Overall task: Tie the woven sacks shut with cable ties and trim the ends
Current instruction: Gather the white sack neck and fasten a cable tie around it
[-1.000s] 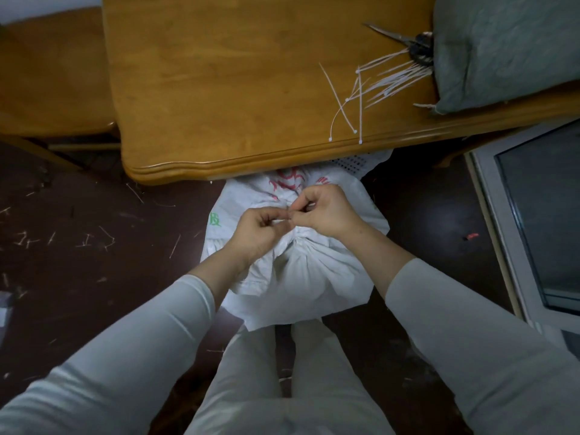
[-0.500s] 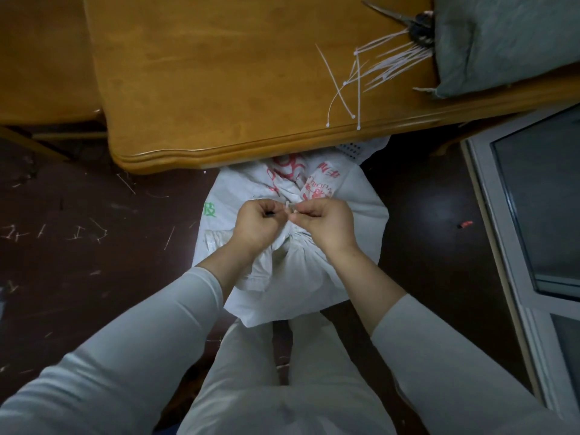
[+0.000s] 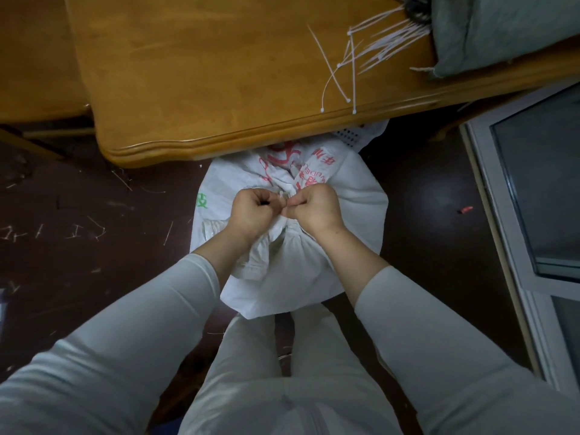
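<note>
Grip is now tightened at the sack neck. Cable tie is pinched by left hand and right hand: cinching step; firm tail pull needed next.

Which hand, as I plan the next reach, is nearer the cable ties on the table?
Right. The right hand, at the sack, lies below and left of the loose cable ties; the left hand lies beside it, farther left.

Both hands fisted together, centre frame.
Left hand and right hand knuckle to knuckle, fingers curled, each pinching the cable tie; forearms converge from the lower corners.
</note>
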Demonstrator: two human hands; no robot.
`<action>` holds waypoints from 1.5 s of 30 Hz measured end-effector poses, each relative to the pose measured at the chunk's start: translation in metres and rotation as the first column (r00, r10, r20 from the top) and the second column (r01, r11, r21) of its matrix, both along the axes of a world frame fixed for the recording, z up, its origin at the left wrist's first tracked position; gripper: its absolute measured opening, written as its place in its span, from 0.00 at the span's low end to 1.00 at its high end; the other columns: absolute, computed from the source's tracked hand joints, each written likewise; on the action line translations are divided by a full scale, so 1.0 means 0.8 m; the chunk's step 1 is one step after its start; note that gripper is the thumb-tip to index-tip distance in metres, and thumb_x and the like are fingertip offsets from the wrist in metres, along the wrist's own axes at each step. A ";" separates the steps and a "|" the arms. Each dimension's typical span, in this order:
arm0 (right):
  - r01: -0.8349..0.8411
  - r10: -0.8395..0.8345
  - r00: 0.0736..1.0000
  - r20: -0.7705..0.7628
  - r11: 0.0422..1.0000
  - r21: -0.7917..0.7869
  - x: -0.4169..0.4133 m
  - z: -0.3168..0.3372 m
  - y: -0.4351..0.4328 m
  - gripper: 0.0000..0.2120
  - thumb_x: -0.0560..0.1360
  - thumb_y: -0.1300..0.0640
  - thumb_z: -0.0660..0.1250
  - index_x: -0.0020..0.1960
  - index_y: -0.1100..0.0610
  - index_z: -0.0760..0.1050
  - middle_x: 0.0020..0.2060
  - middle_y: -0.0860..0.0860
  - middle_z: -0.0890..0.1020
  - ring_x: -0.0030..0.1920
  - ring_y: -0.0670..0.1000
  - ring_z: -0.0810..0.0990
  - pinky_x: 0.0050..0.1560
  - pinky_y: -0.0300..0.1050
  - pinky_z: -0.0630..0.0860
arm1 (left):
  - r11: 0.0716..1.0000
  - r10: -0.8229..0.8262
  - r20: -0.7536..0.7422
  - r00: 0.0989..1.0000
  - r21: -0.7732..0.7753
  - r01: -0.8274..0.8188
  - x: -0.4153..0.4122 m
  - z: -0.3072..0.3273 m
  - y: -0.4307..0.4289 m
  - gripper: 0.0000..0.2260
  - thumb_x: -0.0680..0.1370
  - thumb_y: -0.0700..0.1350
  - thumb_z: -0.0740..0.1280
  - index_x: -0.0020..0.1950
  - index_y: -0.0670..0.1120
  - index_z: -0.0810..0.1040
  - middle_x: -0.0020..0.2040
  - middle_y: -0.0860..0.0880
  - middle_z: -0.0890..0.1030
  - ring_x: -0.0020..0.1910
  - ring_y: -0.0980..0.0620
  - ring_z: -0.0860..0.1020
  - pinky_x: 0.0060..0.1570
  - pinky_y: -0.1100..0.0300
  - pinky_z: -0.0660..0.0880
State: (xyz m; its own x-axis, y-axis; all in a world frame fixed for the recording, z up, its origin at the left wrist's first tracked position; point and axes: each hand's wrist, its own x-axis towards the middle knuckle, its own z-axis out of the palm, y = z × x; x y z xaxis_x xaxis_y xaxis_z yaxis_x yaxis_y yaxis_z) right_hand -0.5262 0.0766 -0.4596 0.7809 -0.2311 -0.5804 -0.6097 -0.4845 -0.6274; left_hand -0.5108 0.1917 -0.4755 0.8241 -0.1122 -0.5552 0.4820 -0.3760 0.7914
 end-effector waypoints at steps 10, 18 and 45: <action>0.168 -0.172 0.966 0.192 0.985 0.037 -0.001 0.004 0.000 0.04 0.73 0.62 0.68 0.47 0.62 0.79 0.44 0.54 0.82 0.49 0.54 0.81 0.53 0.44 0.75 | 0.976 0.185 0.031 0.982 -0.119 -0.180 0.014 0.003 -0.006 0.05 0.75 0.34 0.68 0.49 0.35 0.81 0.38 0.51 0.79 0.32 0.68 0.77 0.42 0.75 0.75; 0.215 -0.269 0.921 0.281 0.954 0.211 0.000 0.003 -0.012 0.01 0.73 0.64 0.68 0.44 0.60 0.78 0.39 0.51 0.81 0.43 0.50 0.79 0.50 0.45 0.76 | 0.945 0.260 0.041 0.965 -0.216 -0.246 0.019 0.013 -0.010 0.07 0.75 0.36 0.69 0.38 0.45 0.78 0.32 0.53 0.80 0.33 0.59 0.77 0.36 0.70 0.76; 0.273 -0.358 0.927 0.112 0.848 0.455 0.011 0.011 -0.027 0.02 0.73 0.67 0.68 0.44 0.63 0.79 0.24 0.55 0.73 0.18 0.42 0.67 0.20 0.35 0.68 | 0.983 0.141 0.217 0.966 -0.147 -0.110 0.012 0.016 -0.014 0.11 0.75 0.35 0.68 0.35 0.48 0.79 0.30 0.57 0.81 0.34 0.61 0.78 0.38 0.70 0.75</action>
